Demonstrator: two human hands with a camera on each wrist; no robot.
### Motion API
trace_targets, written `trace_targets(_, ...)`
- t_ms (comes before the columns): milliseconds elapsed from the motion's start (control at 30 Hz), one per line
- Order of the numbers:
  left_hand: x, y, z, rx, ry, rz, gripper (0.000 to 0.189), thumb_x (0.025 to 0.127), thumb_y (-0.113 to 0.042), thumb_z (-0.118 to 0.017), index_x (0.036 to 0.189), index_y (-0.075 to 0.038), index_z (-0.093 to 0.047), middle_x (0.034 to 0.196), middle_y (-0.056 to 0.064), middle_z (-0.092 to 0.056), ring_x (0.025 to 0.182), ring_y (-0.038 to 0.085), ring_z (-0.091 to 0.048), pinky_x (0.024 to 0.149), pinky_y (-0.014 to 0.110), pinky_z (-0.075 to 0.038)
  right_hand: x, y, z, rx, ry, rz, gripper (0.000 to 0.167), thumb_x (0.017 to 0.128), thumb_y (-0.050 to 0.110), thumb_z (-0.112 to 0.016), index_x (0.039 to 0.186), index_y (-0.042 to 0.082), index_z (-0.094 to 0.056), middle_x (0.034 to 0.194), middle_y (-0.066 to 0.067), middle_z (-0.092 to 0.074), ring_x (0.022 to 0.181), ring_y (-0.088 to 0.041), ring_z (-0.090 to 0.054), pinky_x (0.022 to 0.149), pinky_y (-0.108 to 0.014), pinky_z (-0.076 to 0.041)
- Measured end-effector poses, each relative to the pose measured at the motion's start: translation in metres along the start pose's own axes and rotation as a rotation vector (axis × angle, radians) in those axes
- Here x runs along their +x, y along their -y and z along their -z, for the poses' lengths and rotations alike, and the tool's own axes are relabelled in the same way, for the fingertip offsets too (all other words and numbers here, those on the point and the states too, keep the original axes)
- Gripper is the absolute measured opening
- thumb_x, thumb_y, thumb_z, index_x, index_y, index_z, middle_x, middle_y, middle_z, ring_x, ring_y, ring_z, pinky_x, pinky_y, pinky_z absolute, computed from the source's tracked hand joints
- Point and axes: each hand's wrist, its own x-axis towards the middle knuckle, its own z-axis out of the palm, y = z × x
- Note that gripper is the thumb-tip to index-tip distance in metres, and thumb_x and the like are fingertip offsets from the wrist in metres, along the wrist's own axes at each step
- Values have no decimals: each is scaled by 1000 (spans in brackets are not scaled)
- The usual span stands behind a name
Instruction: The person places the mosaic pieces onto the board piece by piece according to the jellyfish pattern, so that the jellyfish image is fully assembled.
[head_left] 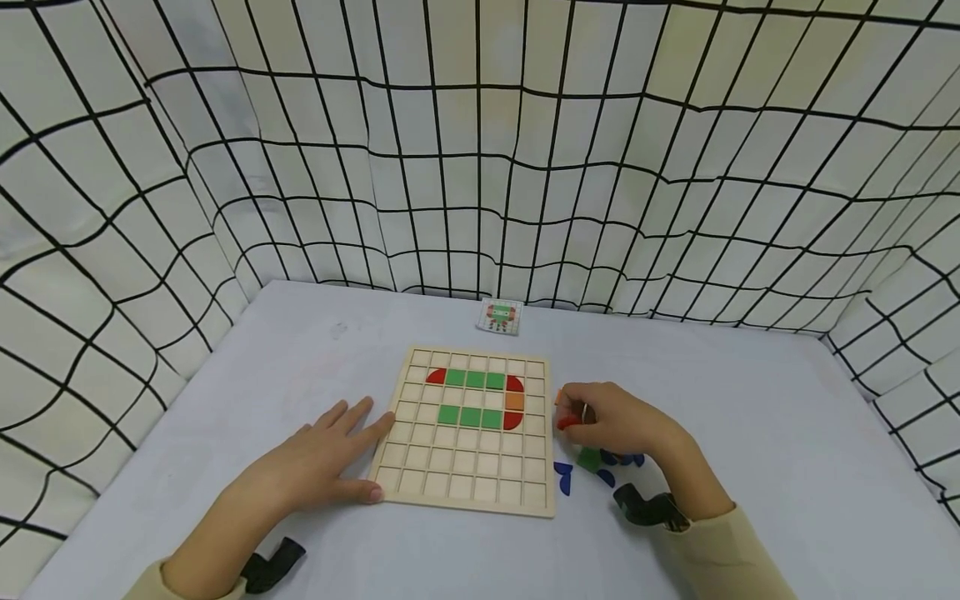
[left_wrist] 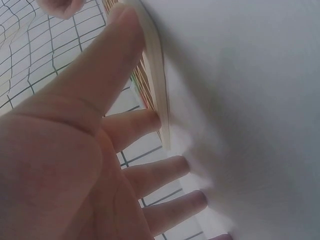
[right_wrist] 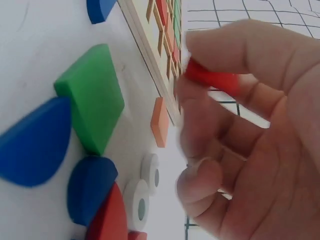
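Note:
A pale wooden grid board (head_left: 486, 442) lies flat on the white table. Two rows of green square tiles (head_left: 476, 379) sit in its cells, with red quarter-round tiles (head_left: 513, 421) at row ends and one orange tile (head_left: 514, 401) at the right between the rows. My left hand (head_left: 315, 462) is spread at the board's left side, thumb by the near corner and index fingertip on the edge. Just past the right edge, my right hand (head_left: 618, 421) pinches a red piece (right_wrist: 215, 80) between thumb and fingers, raised over the loose pieces.
Right of the board lie a loose green square (right_wrist: 97, 100), blue rounded pieces (right_wrist: 40, 142), a red piece (right_wrist: 110, 217), an orange piece (right_wrist: 160, 122) and white rings (right_wrist: 136, 202). A small pattern card (head_left: 500, 317) lies behind the board. White walls with black grid lines (head_left: 480, 158) surround the table.

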Motion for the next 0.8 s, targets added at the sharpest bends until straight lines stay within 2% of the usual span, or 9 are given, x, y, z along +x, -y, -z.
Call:
trace_targets(133,0,1,-1,8,-2,-6,93,80,-63,-71,155,-19,-39,160,23,-28,143,55,-25,101,74,-35,3,2,0,47,-81,-1,25,90,14,-71,109,14,-56,83,1,-59,74,-17,-55,61,-29,-49)
trace_targets(200,0,1,-1,10,-3,-9,93,80,-63,-71,155,-19,-39,160,23,-28,143,55,-25,101,74,-35,4,3,-1,69,-123,12,27,89,14,-73,107,14,-54,83,1,-58,75,-17,-55,62,-28,-49)
trace_targets(333,0,1,0,6,-3,-8,93,80,-63,-71,155,-19,-38,161,23,-28,143,55,-25,101,74,-34,5,4,-1,88,-181,60,20,88,12,-74,95,18,-56,85,3,-60,81,-18,-56,66,-27,-51)
trace_targets(467,-1,1,1,8,-1,-7,94,80,-63,-71,155,-19,-38,160,23,-28,143,55,-25,101,74,-35,6,4,-3,100,-225,105,14,90,10,-71,100,16,-63,90,5,-62,85,-17,-58,71,-28,-53)
trace_targets(667,-2,2,1,12,-5,-11,93,80,-63,-71,155,-18,-39,160,23,-28,143,55,-26,102,73,-35,8,6,-6,118,-257,167,21,91,5,-66,111,12,-70,100,5,-66,90,-15,-60,81,-30,-56)
trace_targets(800,-2,1,0,11,-7,-12,92,81,-62,-71,155,-18,-38,160,23,-28,143,55,-25,101,74,-35,12,10,-8,169,-245,164,23,91,3,-66,113,9,-67,98,2,-64,89,-15,-62,81,-29,-56)
